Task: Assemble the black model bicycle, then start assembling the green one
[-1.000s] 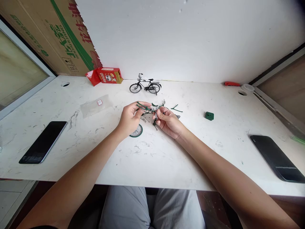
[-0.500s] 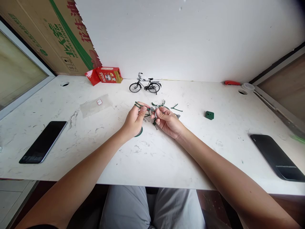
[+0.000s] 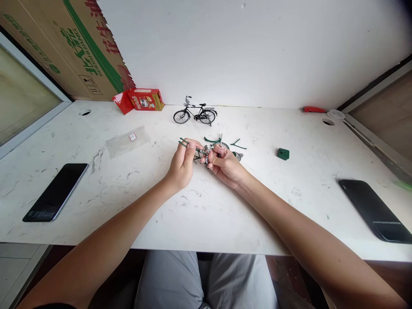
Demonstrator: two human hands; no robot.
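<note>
My left hand point(image 3: 183, 166) is closed, its thumb pressing on a green two-pronged model bicycle fork point(image 3: 183, 141) whose prongs stick out to the left. My right hand point(image 3: 229, 167) pinches a small silver part point(image 3: 208, 151), which looks like a handlebar, against the fork's other end. Whether the two are joined cannot be made out. Just beyond the hands lie a green curved piece point(image 3: 210, 140), a wheel point(image 3: 224, 145) partly hidden by my right fingers, a green Y-shaped piece point(image 3: 238, 145) and a small silver-grey part point(image 3: 238, 156).
A black model bicycle point(image 3: 195, 113) stands at the back near a red box point(image 3: 146, 101). A clear plastic bag point(image 3: 125, 143) and a phone point(image 3: 56, 192) lie left. On the right are a green block point(image 3: 283, 154), a dark flat device point(image 3: 373, 210) and a red object point(image 3: 314, 110).
My left hand has shifted slightly left and lower, and the green wheel rim seen below it is now hidden. The silver part shows more clearly between my right fingers.
</note>
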